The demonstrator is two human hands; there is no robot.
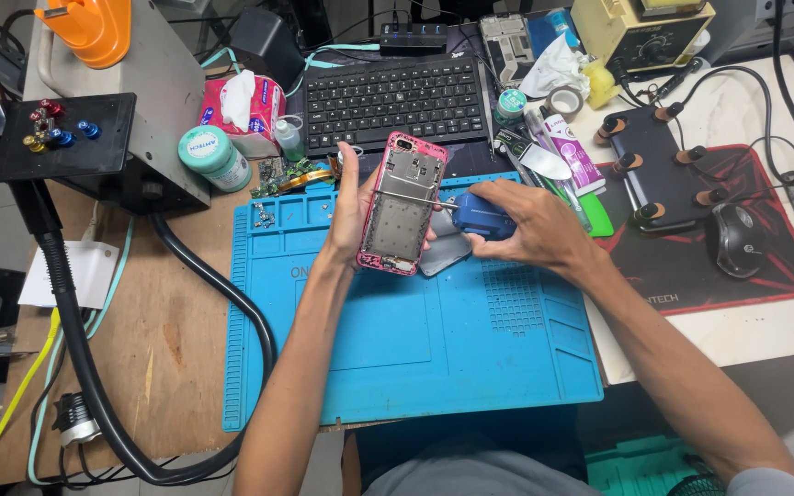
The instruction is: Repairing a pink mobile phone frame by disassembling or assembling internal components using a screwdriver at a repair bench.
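While the left grip (353,207) clasps one opened pink-framed phone shell (401,204), the right grip (516,223) closes round one blue-handled screwdriver (482,216), its tip indistinct.

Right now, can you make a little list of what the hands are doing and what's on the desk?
left hand: holds a pink phone frame upright, open side to the camera
right hand: grips a blue screwdriver, its tip on the frame
under the hands: blue mat with small screws at its top left
behind: black keyboard, tissue box, green tub
right side: mouse on a red and black pad
left side: thick black hose on a wooden desk
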